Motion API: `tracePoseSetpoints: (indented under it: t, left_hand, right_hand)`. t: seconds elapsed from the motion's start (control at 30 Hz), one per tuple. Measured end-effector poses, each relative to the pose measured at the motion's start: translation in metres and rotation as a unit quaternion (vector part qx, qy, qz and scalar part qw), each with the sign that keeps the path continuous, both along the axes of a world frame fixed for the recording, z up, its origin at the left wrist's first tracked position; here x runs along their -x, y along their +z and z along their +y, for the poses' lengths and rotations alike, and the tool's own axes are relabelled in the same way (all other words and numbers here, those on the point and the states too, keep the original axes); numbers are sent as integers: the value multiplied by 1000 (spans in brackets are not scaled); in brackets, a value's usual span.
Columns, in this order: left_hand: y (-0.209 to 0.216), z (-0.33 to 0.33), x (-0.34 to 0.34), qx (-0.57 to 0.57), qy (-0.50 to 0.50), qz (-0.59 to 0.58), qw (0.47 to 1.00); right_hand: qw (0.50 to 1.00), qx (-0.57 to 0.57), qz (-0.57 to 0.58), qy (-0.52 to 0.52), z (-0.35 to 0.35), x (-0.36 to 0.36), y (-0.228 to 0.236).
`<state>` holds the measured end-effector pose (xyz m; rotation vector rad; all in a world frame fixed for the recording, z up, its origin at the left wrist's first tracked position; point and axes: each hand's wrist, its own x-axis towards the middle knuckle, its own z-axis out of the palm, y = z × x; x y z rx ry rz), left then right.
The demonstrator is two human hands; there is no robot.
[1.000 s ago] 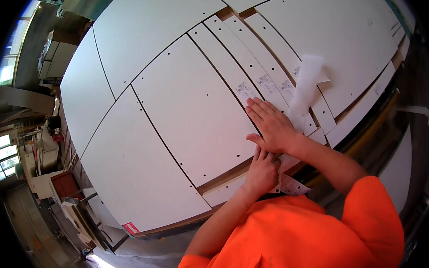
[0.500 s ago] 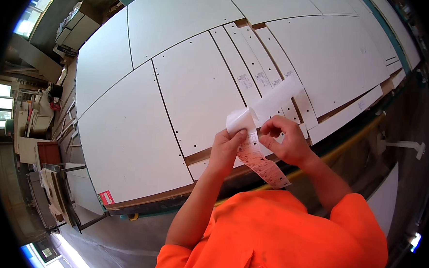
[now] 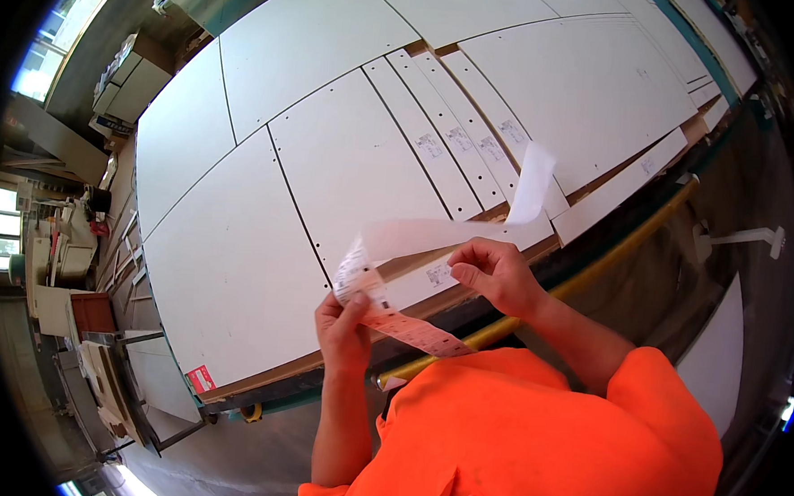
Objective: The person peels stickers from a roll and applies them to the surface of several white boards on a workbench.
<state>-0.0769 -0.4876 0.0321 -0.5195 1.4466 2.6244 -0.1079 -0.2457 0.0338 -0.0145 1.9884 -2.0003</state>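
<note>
My left hand (image 3: 344,332) pinches a long strip of printed labels (image 3: 415,332) between thumb and fingers. One end of the strip hangs toward my orange shirt. Its pale, translucent backing (image 3: 433,236) curls away over the white panels to the right. Beside the strip, my right hand (image 3: 500,279) is closed with thumb and fingertips together. A small whitish bit shows at those fingertips, too little to name. Just left of that hand, a label (image 3: 438,274) sits on a narrow white panel (image 3: 408,289) along the near edge.
Cut white panels (image 3: 357,147) with drilled holes cover the wide table; several narrow ones bear labels. A yellow rail (image 3: 631,240) follows its near edge. A red sticker (image 3: 201,379) marks the near left corner. Boards on a rack (image 3: 111,386) stand at left.
My left hand has moved left and down with the label strip, so the backing now stretches out to the right. My right hand has shifted slightly left and down, apart from the strip.
</note>
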Motion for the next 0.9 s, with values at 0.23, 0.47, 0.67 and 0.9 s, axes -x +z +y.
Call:
tracePoseSetpoints:
  t: [0.23,0.47,0.67,0.9]
  left_hand:
    - [19,-72,-18,84,99,1,992]
    - [2,-66,-18,156,44,-44,986]
    - [2,-25,10,254,-84,-119,956]
    - [-2,-17,50,198,-138,-111,964]
  right_hand:
    - [996,-63,8,-62,19,-7,-24]
    - [989,-115,71,-51,12,1,-33]
    - [949,-72,308,-5,-14,12,-31]
    - [922,-66,380,42,-48,45,-29]
